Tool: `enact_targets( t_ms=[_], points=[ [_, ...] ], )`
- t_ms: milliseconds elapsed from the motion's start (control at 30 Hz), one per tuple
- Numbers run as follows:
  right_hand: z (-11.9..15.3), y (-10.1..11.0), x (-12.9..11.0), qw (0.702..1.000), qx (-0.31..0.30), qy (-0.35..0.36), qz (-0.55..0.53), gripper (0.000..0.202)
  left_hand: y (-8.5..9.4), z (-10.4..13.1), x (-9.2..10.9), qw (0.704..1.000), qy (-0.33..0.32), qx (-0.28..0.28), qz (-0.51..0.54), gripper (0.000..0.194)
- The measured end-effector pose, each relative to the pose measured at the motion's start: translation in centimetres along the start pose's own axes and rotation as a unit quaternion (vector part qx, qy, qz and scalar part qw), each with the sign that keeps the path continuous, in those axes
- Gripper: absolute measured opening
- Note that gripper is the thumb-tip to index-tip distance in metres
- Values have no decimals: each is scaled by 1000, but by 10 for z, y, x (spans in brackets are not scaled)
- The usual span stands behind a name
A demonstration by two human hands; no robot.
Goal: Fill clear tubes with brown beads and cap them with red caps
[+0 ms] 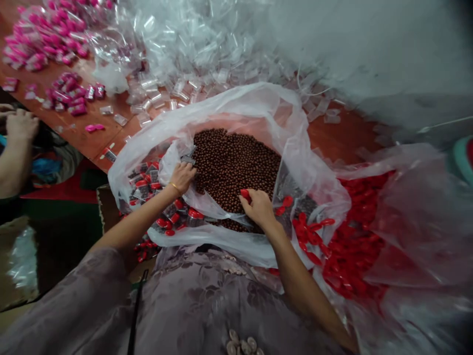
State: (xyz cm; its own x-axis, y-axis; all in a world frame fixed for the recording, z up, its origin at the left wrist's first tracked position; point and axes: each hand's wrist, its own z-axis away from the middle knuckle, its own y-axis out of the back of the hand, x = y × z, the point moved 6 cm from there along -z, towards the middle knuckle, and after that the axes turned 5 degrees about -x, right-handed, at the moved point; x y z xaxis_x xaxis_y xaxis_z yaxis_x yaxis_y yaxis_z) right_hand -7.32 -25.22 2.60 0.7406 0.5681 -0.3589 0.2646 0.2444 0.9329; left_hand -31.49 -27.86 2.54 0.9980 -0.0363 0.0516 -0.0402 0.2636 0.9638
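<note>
A large clear plastic bag (225,101) lies open around a heap of small brown balls (236,162). At the heap's left edge, my left hand (184,176) is closed on a small clear container (189,157), partly hidden by the fingers. My right hand (256,204) pinches a red cap (244,194) over the heap's lower right part. Left of the balls are several small filled containers with red caps (142,183). More loose red caps (310,234) lie right of my right hand.
Pink-capped pieces (48,37) and clear containers (177,88) cover the orange table (107,130). Another person's hand (22,123) is at the left edge. A bag of red pieces (354,236) stands at the right.
</note>
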Motion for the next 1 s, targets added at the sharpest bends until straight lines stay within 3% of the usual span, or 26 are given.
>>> enact_targets(
  t_ms=[100, 200, 267, 400, 500, 567, 700, 800, 900, 1000],
  points=[
    [5, -1, -1, 999, -15, -26, -29, 25, -9, -26, -6, 999, -42, -21, -12, 24],
    [6, -3, 17, 991, -44, -115, -58, 25, -5, -26, 3, 996, -69, -36, 36, 16],
    [-1, -3, 34, 982, -30, -169, -81, 26, -4, -21, 20, 992, -65, -63, 92, 21],
    [-36, -6, 56, 977, 27, -172, -120, 26, -29, -22, 54, 955, 30, -167, 242, 25],
    [-62, -21, 58, 978, 17, -153, -141, 25, -61, -28, 70, 887, 143, -222, 378, 19],
    [-71, -34, 50, 980, 4, -130, -150, 25, -77, -32, 79, 852, 181, -234, 433, 15],
    [-67, -52, 22, 982, -26, -83, -168, 26, -89, -39, 91, 835, 187, -197, 479, 15],
    [-52, -56, 11, 962, -64, -115, -239, 27, -88, -40, 96, 825, 176, -161, 513, 21],
    [-38, -41, 6, 914, -35, -109, -389, 30, -83, -36, 100, 810, 152, -131, 552, 26],
    [-24, -13, 11, 876, 52, -99, -468, 27, -65, -33, 102, 740, 73, -63, 666, 30]
  ],
)
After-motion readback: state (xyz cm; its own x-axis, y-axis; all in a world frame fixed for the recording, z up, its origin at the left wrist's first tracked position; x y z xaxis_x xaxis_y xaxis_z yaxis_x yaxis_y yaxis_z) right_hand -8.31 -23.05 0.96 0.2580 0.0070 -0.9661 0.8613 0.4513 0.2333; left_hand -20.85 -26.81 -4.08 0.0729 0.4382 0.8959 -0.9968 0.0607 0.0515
